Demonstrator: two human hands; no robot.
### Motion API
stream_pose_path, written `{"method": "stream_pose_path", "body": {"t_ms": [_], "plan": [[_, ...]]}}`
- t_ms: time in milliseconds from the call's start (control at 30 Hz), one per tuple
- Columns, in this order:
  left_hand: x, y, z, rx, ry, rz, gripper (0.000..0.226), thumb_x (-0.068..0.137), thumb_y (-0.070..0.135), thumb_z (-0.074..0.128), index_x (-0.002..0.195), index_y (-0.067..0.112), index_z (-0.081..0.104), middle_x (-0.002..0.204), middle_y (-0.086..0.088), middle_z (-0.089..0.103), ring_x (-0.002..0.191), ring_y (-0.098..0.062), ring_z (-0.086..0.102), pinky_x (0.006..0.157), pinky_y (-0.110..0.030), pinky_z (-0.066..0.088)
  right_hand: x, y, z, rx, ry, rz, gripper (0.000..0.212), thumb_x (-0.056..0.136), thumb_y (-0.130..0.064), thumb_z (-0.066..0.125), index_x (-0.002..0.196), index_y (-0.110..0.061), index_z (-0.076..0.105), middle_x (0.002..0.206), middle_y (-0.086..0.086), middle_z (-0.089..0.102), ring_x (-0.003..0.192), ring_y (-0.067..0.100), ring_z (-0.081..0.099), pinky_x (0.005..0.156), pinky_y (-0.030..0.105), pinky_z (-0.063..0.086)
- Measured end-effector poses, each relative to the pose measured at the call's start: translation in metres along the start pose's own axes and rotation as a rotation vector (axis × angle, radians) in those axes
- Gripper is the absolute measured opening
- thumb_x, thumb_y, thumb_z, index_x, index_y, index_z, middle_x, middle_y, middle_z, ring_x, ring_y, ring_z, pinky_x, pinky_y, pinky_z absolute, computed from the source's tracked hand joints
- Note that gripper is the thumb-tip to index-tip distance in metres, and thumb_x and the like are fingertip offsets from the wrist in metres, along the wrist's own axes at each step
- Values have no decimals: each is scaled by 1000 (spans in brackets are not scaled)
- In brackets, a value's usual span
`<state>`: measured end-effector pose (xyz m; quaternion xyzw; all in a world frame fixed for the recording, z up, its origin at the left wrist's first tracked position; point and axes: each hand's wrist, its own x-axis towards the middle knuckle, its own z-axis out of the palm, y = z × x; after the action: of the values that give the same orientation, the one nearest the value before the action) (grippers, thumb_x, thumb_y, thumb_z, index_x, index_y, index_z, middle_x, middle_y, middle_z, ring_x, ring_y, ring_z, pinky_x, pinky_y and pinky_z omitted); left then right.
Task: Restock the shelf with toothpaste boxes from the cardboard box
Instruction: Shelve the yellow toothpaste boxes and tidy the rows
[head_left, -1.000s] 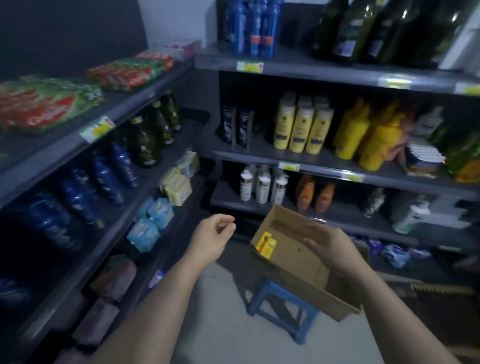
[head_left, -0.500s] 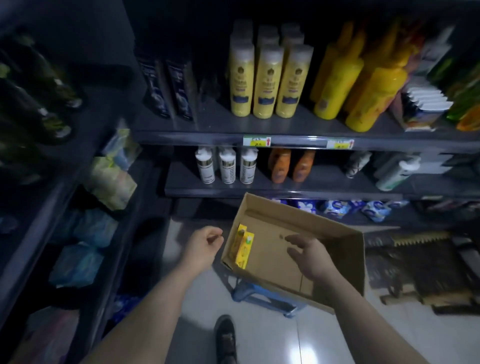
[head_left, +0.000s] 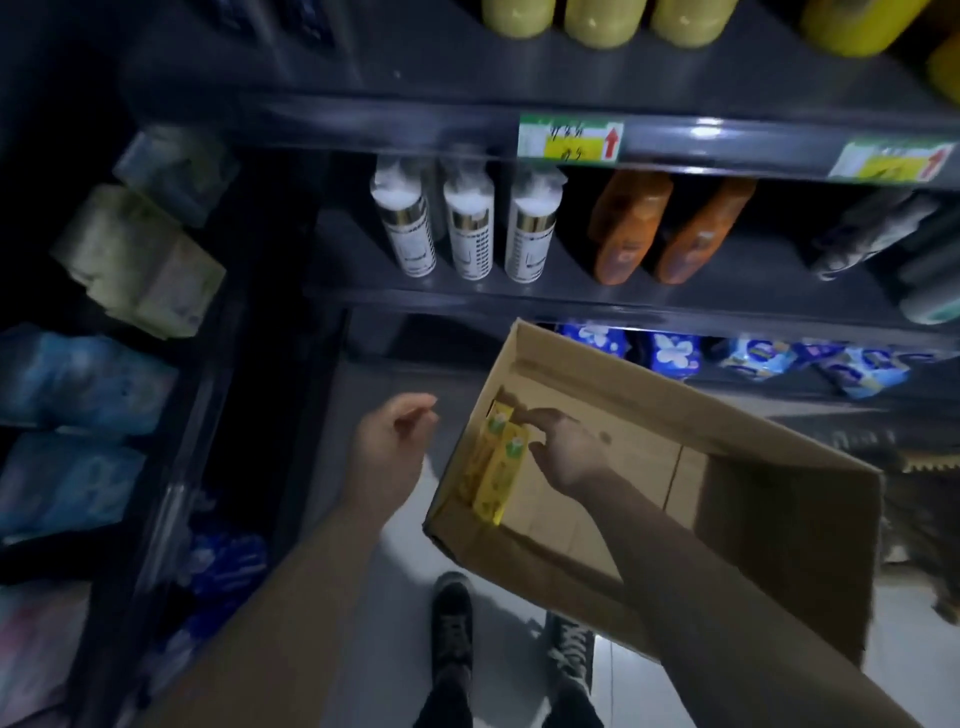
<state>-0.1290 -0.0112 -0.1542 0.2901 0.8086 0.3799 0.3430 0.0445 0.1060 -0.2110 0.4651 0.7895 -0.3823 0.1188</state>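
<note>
Dimly, right hand (head_left: 569, 449) fingers (head_left: 540, 415) touch toothpaste boxes (head_left: 498, 467), grip unclear; left hand (head_left: 392, 441) loosely curled.

Head view, dim light, slight blur

Arms: left forearm (head_left: 291, 597) and right forearm (head_left: 701, 571) bare from wrist down to the lower edge of the frame. Left hand (head_left: 395, 447) and right hand (head_left: 569, 449) bare as well

Feet: left shoe (head_left: 452, 623) is a dark, black-looking lace-up sneaker with a rounded toe; its laces are dark and hard to make out. Right shoe (head_left: 571, 649) is of the same dark kind, with paler laces criss-crossed up the front

Legs: dark trouser legs (head_left: 444, 701) reach the shoe tops at the bottom edge; cloth and cut too dim to tell
</note>
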Motion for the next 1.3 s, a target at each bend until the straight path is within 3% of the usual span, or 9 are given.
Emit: {"method": "stream_pose_path", "body": {"t_ms": [133,233,367,467,567,733,933,1133,1300], "plan": [[5,-12,13,-13,38,-7,17,93,6,59,108,9,66,89,7,64,82,-5,61,72,-6,46,35,12,24,-65,-94,-64,44,96,-11,50,135,-29,51,144,1,45,122,23,50,98,28,42],[5,-15,21,-70,83,-43,17,93,8,59,108,13,65,91,12,64,80,6,61,72,-3,45,50,18,31,-85,-106,-96,41,96,-13,47,135,-26,52,141,1,47,110,21,55,84,26,45],[-3,-11,30,-143,125,-65,15,93,6,58,105,12,65,89,10,65,75,10,60,74,-7,47,56,28,23,-161,-105,-82,24,94,-16,50,112,-16,67,114,8,63,104,27,59,79,30,44],[-11,-1,38,-115,152,-37,15,94,8,58,106,12,66,90,12,66,79,8,61,75,-9,48,44,42,4,-166,-62,-107,16,91,-22,57,97,-21,71,104,5,67,95,25,63,78,30,49],[-20,12,53,-74,115,-45,16,95,16,58,107,19,67,93,13,68,86,3,63,72,-10,48,26,59,-20,-131,-21,-66,11,89,-19,63,95,-19,72,102,5,68,93,23,64,80,30,50],[-24,10,94,57,-82,-109,37,97,15,52,134,20,54,127,2,60,119,-16,55,102,-31,44,6,92,-47,-49,58,-41,12,87,-20,68,93,-29,71,102,-5,70,92,13,64,84,29,51],[-4,-17,136,305,-143,-211,59,98,19,47,152,17,22,148,-7,40,133,-27,41,107,-37,35,-5,127,-50,-1,79,-30,15,86,-20,69,91,-34,70,100,-11,69,92,7,63,85,28,52],[3,-28,172,378,-14,-186,66,97,12,46,153,13,11,159,-5,15,143,-24,25,112,-32,27,-11,144,-46,149,128,-45,22,84,-16,71,82,-37,65,97,-14,67,91,2,61,85,21,47],[13,-35,180,473,122,-158,66,87,5,58,146,15,29,146,-13,31,130,-32,38,106,-41,33,-13,155,-48,173,123,-41,19,85,-17,71,83,-36,66,95,-15,67,91,3,62,86,23,49]]}}
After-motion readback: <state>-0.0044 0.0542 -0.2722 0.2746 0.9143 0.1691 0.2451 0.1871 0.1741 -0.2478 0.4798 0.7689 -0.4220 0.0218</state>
